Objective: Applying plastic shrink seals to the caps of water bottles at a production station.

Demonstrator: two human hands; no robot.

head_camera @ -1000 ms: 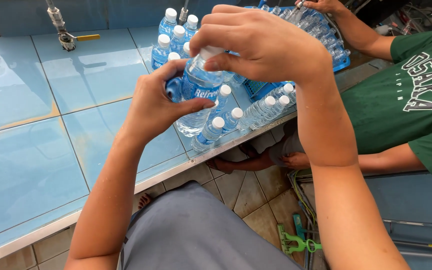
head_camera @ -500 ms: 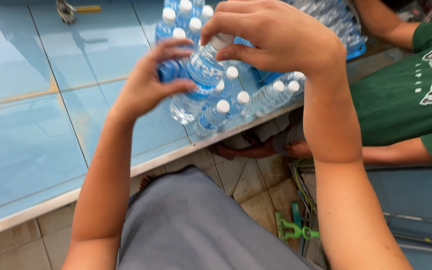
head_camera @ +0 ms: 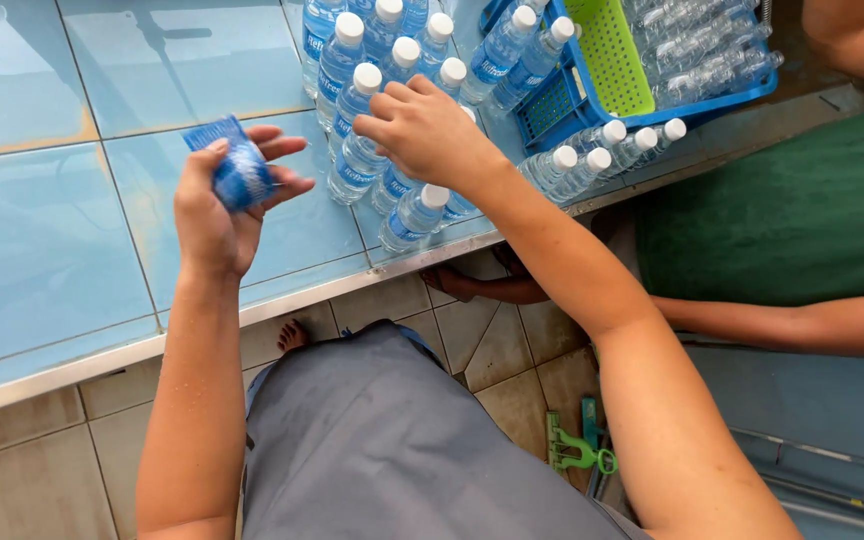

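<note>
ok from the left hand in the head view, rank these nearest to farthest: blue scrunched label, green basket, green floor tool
1. Blue scrunched label: held in the left hand itself, above the tiled counter.
2. Green basket: far across the counter to the right, inside a blue crate, beyond the standing bottles.
3. Green floor tool: down on the floor at lower right. It sits close to the basket's range in the image, but looks farther.

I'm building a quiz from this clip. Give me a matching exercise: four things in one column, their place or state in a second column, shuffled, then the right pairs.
Things:
1. left hand
2. right hand
3. green basket
4. green long-handled tool

Places or states:
A. lying on the tiled floor
B. sitting inside a blue crate
C. holding a crumpled blue label above the counter
D. resting on the white-capped bottles

Pairs: 1-C, 2-D, 3-B, 4-A
</note>
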